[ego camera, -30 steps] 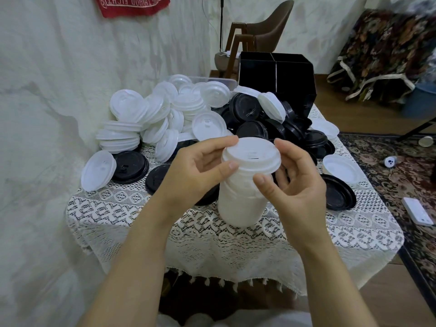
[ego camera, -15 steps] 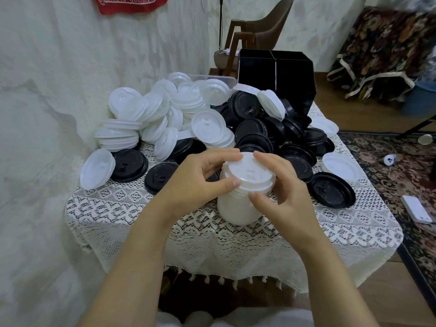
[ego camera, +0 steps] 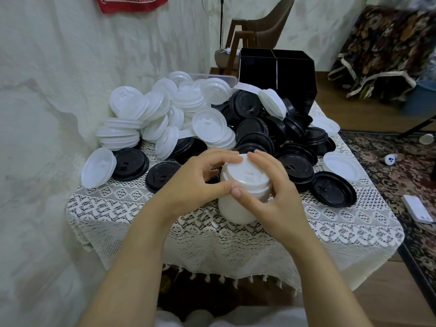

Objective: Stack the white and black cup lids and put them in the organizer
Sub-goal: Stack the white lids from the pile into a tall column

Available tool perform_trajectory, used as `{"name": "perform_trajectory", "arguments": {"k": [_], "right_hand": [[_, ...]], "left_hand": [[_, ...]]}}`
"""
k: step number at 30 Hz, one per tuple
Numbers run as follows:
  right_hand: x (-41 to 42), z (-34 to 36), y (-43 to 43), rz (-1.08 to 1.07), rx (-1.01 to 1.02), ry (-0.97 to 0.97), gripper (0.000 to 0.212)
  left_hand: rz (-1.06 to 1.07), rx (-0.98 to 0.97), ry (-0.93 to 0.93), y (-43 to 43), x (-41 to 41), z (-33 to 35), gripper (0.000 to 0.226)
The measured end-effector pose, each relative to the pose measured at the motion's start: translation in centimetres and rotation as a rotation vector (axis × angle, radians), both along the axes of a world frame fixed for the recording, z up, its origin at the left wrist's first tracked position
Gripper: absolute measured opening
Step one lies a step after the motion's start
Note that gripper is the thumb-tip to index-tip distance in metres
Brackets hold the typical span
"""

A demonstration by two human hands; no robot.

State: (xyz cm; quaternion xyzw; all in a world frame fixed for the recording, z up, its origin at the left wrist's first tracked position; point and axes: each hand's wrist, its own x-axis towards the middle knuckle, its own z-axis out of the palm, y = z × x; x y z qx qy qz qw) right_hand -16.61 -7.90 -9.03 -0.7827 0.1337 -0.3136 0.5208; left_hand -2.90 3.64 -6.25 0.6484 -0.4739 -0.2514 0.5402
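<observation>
A tall stack of white cup lids (ego camera: 238,204) stands on the lace-covered table (ego camera: 330,232) near its front. My left hand (ego camera: 195,182) and my right hand (ego camera: 269,197) grip the stack's top from either side, fingers curled round its rim. Behind them lies a heap of loose white lids (ego camera: 165,109) on the left and black lids (ego camera: 271,131) on the right. The black organizer (ego camera: 278,74) stands at the table's far edge, its two compartments dark inside.
Single black lids (ego camera: 333,188) and white lids (ego camera: 98,171) lie at the table's sides. A wall runs along the left. A chair (ego camera: 259,22) stands behind the table. To the right, on the patterned rug, lie a white box (ego camera: 417,208) and small objects.
Both hands have lowered the white stack from above the table down onto the cloth. Their fingers have closed in over the top lid.
</observation>
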Motion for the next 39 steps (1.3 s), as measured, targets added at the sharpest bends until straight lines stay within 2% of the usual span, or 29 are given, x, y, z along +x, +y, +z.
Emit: {"name": "perform_trajectory", "arguments": {"k": [10,14,16,18,19,21,24,31,39], "right_hand": [[0.4,-0.6,0.3,-0.033,0.018,-0.045,0.059],[0.6,-0.8,0.3,-0.063,0.017,-0.047,0.059],[0.6,-0.7,0.3,-0.069,0.011,-0.032,0.058],[0.5,-0.6,0.3,-0.063,0.010,-0.019,0.055],[0.5,-0.6,0.3,-0.059,0.011,-0.014,0.055],[0.4,-0.5,0.4,-0.057,0.016,-0.007,0.054],[0.4,-0.5,0.5,-0.068,0.017,-0.009,0.054],[0.5,-0.5,0.5,-0.068,0.013,-0.007,0.055],[0.4,-0.3,0.6,-0.070,0.020,0.013,0.056]], "left_hand": [[0.001,-0.007,0.081,-0.1,0.5,-0.2,0.039],[-0.006,-0.068,0.115,0.1,-0.2,0.0,0.035],[0.220,-0.156,0.070,-0.1,0.0,-0.1,0.028],[0.684,-0.178,-0.141,-0.3,1.4,-0.5,0.023],[0.876,-0.118,-0.260,-0.1,2.2,-0.6,0.024],[1.029,0.084,-0.386,0.3,4.0,-1.3,0.035],[1.000,0.321,-0.430,0.7,5.7,-2.4,0.048],[0.951,0.555,-0.478,-0.5,7.8,-2.1,0.062],[0.947,0.571,-0.400,-1.1,8.2,-2.3,0.060]]}}
